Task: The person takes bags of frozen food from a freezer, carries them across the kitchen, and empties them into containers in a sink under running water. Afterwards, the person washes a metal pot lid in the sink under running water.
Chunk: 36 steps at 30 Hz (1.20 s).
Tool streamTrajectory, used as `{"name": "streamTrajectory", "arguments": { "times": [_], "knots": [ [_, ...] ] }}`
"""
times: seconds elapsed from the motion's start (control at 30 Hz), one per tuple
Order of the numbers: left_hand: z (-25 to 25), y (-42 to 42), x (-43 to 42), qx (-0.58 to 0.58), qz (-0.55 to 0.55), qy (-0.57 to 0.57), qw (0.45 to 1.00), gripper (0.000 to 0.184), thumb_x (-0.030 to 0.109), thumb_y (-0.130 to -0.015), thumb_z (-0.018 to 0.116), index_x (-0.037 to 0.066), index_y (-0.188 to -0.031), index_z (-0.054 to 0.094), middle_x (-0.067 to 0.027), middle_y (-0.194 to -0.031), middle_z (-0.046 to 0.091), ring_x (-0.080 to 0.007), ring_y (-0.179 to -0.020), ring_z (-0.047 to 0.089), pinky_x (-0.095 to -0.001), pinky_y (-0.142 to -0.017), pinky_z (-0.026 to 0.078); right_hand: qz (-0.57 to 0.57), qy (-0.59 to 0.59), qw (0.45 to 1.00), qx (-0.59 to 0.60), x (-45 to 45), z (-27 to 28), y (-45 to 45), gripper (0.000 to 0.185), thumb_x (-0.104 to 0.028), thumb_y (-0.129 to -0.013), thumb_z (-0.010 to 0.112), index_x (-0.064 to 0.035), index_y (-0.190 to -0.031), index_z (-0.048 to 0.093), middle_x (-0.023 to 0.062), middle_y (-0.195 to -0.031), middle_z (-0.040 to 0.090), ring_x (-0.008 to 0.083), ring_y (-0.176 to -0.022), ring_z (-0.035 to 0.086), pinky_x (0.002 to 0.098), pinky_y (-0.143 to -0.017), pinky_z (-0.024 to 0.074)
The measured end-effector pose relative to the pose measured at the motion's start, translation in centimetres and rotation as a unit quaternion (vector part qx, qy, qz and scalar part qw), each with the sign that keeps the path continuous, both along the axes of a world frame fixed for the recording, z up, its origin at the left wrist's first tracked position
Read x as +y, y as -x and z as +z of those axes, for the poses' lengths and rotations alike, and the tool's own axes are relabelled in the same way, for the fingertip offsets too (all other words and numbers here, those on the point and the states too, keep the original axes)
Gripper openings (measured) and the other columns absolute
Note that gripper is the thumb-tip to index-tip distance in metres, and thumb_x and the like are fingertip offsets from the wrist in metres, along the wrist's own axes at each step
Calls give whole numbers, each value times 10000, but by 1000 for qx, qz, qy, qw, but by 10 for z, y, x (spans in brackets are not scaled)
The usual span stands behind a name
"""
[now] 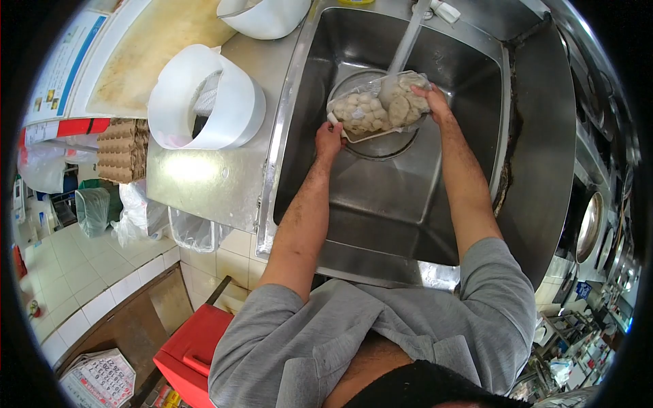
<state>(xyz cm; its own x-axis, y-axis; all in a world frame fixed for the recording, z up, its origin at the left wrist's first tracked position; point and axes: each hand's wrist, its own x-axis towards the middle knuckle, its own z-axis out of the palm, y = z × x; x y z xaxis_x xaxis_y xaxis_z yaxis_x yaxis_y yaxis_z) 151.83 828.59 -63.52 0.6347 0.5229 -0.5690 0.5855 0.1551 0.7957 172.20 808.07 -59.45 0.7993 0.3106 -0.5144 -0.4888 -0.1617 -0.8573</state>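
A clear plastic bag of pale, rounded lumps (360, 113) is stretched between my two hands over the sink; I cannot tell what food the lumps are. My left hand (329, 140) pinches the bag's lower left corner. At its right end, my right hand (434, 102) grips the bag, with the thumb and fingers partly hidden. The faucet spout (407, 45) reaches down from above to just over the bag. Under the bag, a round metal rim (388, 157) shows on the bottom of the stainless steel sink (381, 194).
Left of the sink, a metal counter (197, 180) carries a white plastic tub (241, 109) and, farther back, a white container (269, 19). Egg trays (122, 151) are stacked at the left. A red chair (190, 347) stands low left. Pans (589, 228) hang at the right.
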Motion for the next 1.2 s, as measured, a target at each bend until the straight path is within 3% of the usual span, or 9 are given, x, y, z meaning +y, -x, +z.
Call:
{"name": "streamTrajectory", "arguments": {
  "times": [0.07, 0.17, 0.87, 1.2],
  "knots": [
    [-4, 0, 0, -22, 25, -12, 999, 287, 203, -844, 563, -20, -1024, 536, -101, -768, 612, -141, -495, 585, -286, -443, 490, -10, 5, 1000, -1, 1, 2, 2, 566, -207, -707, 718, 16, -1158, 460, 132, -1076, 569, 228, -988, 551, 345, -877, 418],
    [-3, -1, -1, -21, 28, -12, 999, 286, 203, -844, 562, -19, -1023, 539, -98, -761, 614, -138, -483, 582, -284, -438, 484, -14, 5, 1000, 1, 1, 3, 2, 556, -207, -711, 715, 16, -1154, 464, 132, -1074, 570, 228, -985, 553, 345, -878, 418],
    [-18, -2, 1, -40, 39, -14, 998, 273, 215, -831, 577, -24, -962, 558, -82, -732, 601, -141, -468, 577, -279, -420, 468, -9, -7, 1000, 18, -4, -8, -2, 633, -197, -706, 719, 13, -1213, 403, 149, -1125, 538, 254, -1020, 540, 376, -883, 426],
    [-9, -3, 0, -24, 32, -14, 999, 296, 214, -840, 565, -26, -1012, 549, -96, -788, 606, -146, -499, 588, -283, -451, 485, 8, -15, 1000, 15, -8, -20, -7, 662, -204, -708, 716, 20, -1236, 385, 159, -1141, 530, 260, -1035, 531, 378, -887, 421]
  ]
}}
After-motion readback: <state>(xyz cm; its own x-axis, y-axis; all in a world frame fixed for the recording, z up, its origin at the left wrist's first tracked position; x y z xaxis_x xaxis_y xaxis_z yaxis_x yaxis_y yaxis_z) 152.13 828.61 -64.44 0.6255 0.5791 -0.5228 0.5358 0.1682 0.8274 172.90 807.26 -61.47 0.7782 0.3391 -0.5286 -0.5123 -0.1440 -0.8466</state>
